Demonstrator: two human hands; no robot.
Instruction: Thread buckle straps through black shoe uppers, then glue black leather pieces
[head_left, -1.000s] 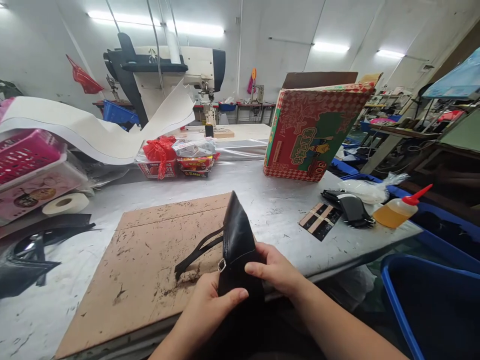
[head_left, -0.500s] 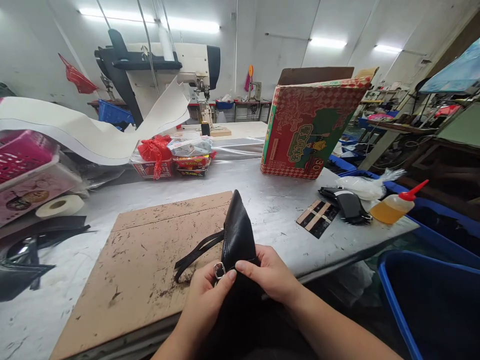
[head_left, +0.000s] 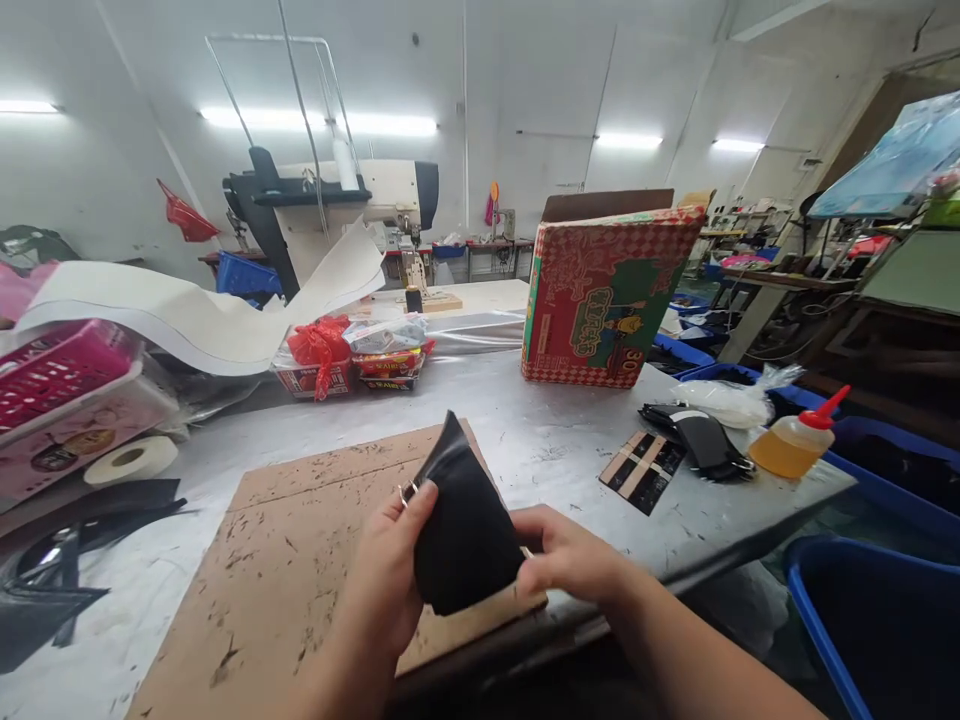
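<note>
A black leather piece (head_left: 466, 530) is held up between my two hands, its broad dark face toward me and its narrow tip pointing up. My left hand (head_left: 386, 565) grips its left edge, thumb on the near face. By that thumb shows a metal buckle (head_left: 407, 492). My right hand (head_left: 574, 560) pinches the lower right edge between thumb and fingers; a small light-coloured bit shows there, too small to name. Below the leather lies a scuffed cardboard sheet (head_left: 292, 560). The straps seen earlier are hidden.
Right of my hands lie a patterned black-and-tan card (head_left: 643, 470), black strap pieces (head_left: 705, 445) and a red-tipped bottle (head_left: 793, 442). A red carton (head_left: 600, 300) stands behind. Leftward are a tape roll (head_left: 131, 460) and black scraps (head_left: 67, 560). Blue bins (head_left: 832, 610) flank the table's right side.
The leather piece has been turned so that its plain dark face shows. My left hand has risen along its edge, and my right hand has moved slightly right. The view has tilted up.
</note>
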